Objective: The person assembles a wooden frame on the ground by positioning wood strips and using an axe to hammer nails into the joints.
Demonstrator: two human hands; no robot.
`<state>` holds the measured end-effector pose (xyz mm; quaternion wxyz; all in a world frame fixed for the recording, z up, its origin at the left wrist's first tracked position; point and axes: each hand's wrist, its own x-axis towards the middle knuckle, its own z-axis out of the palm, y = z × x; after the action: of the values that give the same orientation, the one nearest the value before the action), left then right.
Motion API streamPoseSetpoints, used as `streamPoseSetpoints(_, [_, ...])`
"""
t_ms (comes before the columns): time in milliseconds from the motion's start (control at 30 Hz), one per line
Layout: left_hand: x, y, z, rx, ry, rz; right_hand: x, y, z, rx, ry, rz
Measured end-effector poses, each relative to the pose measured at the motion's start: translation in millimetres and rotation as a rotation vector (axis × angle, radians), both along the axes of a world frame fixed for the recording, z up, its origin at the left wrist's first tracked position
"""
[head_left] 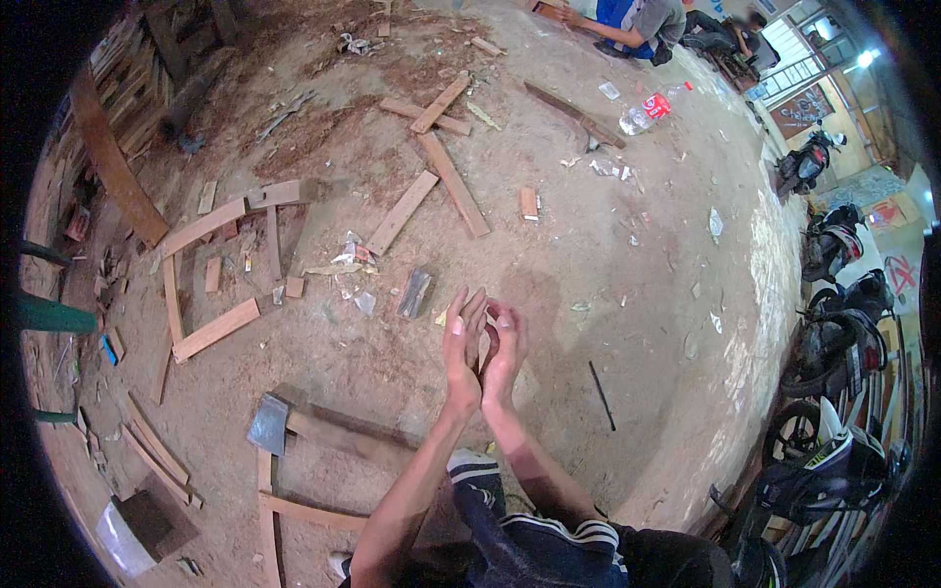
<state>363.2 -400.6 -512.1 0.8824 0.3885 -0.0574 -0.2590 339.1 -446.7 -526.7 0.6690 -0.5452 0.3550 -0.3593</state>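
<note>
My left hand [463,341] and my right hand [504,349] are raised in front of me, the heels of the palms together. Their fingers are stretched and gently curved, with the tips close to each other and a dark gap between the palms. No object shows in either one; the inside of the palms is partly hidden. Just left of the fingertips, a small dark grey block [414,293] sits on the ground. To the left of my forearms is an axe with a grey metal head [267,427] and a wooden handle [353,437].
Wooden strips [218,328] and planks [404,213] lie scattered on the dirt floor. A clear plastic bottle [645,116] lies farther off, and a thin black rod [601,396] to the right. Motorcycles [831,353] line the right side. Another person [637,27] crouches at the top.
</note>
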Motion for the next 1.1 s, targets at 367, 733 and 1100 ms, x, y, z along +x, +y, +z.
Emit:
streamPoseSetpoints(367, [58.0, -49.4, 0.0, -0.071, 0.007, 0.051, 59.6, -45.2, -2.4, 0.131, -0.201, -0.006])
streamPoseSetpoints(733, [163.1, -158.5, 57.4, -0.270, -0.014, 0.081, 171.3, -159.0, 63.4, 0.171, -0.502, 0.002])
streamPoseSetpoints(1100, [195.7, -159.9, -13.8, 0.055, 0.081, 0.304, 300.2, -270.7, 21.9, -0.570, 0.138, -0.520])
